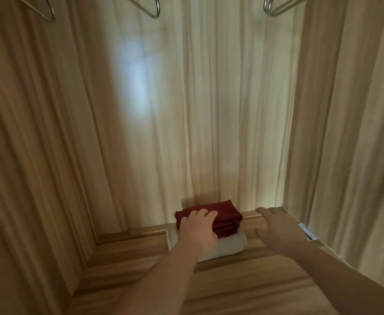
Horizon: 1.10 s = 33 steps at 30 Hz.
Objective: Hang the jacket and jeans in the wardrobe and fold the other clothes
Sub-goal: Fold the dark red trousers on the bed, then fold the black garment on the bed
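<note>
Inside the wooden wardrobe, a folded dark red garment (225,215) lies on top of a folded white garment (229,247) on the wardrobe floor (141,251), close to the back wall. My left hand (197,230) rests flat on the left part of the red garment, fingers spread over it. My right hand (275,226) hovers just right of the stack with its fingers apart and nothing in it. No jacket or jeans are in view.
Three empty metal hangers (43,9) (150,6) (277,5) hang at the top edge of the view. Wooden side walls (38,133) close in left and right. A small white label (307,231) lies by the right wall's base.
</note>
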{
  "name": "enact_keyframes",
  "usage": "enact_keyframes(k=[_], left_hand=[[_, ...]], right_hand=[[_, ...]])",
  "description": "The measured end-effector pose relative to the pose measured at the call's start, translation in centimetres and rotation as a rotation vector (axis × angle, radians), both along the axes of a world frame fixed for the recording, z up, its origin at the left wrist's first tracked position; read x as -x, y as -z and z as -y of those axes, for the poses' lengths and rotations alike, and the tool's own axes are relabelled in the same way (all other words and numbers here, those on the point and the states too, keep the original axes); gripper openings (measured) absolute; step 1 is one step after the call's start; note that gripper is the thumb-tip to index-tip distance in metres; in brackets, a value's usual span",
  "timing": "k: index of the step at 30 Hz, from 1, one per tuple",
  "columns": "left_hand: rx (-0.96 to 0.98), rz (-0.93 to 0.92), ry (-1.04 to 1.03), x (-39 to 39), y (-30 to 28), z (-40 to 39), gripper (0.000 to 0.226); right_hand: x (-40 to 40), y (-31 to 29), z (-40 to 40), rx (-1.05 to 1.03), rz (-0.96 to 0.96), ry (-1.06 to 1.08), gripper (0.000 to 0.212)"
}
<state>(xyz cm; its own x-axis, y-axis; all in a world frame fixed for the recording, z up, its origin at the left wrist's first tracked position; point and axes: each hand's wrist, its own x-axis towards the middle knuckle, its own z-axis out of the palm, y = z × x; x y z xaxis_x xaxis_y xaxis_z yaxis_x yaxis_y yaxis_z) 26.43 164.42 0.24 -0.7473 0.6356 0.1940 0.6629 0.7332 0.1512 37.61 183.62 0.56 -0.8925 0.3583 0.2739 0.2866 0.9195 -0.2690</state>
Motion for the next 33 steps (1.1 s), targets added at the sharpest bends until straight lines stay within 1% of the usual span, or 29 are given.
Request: enact_keyframes(k=[2, 6, 9, 11, 16, 18, 20, 25, 29, 33], left_hand=[[-0.001, 0.009, 0.048, -2.7, -0.8, 0.3, 0.059], [-0.065, 0.079, 0.141, -8.5, -1.3, 1.6, 0.053], [-0.087, 0.12, 0.287, -13.3, -0.9, 3.8, 0.052], [-0.097, 0.103, 0.382, -16.3, -0.4, 5.4, 0.054], [-0.109, 0.16, 0.51, -22.7, 0.3, 8.8, 0.059], [-0.131, 0.22, 0.575, -25.5, 0.0, 9.6, 0.056], [-0.157, 0.24, 0.659, -28.6, -0.4, 10.2, 0.051], [-0.106, 0.23, 0.805, -37.7, -0.4, 12.1, 0.052], [-0.042, 0.213, 0.918, -46.5, 0.0, 15.3, 0.054], [0.065, 0.108, 1.071, -55.4, 0.6, 18.5, 0.055]], right_hand=[[-2.8, -0.7, 0.9, 0.018, 0.072, 0.066, 0.06], [-9.3, -1.9, 4.0, 0.078, 0.075, 0.185, 0.062], [-16.3, -1.8, 7.5, 0.065, 0.082, 0.309, 0.059], [-21.5, -1.2, 10.1, 0.076, 0.097, 0.413, 0.059], [-33.7, -0.7, 16.4, 0.102, 0.122, 0.609, 0.054], [-38.1, -0.7, 18.5, 0.114, 0.115, 0.687, 0.055], [-42.0, -0.8, 20.3, 0.121, 0.089, 0.752, 0.055], [-51.6, -0.8, 25.9, 0.142, 0.046, 0.876, 0.056], [-59.9, -0.2, 31.9, 0.156, 0.042, 0.956, 0.056], [-68.7, 1.2, 38.9, 0.192, 0.026, 1.102, 0.056]])
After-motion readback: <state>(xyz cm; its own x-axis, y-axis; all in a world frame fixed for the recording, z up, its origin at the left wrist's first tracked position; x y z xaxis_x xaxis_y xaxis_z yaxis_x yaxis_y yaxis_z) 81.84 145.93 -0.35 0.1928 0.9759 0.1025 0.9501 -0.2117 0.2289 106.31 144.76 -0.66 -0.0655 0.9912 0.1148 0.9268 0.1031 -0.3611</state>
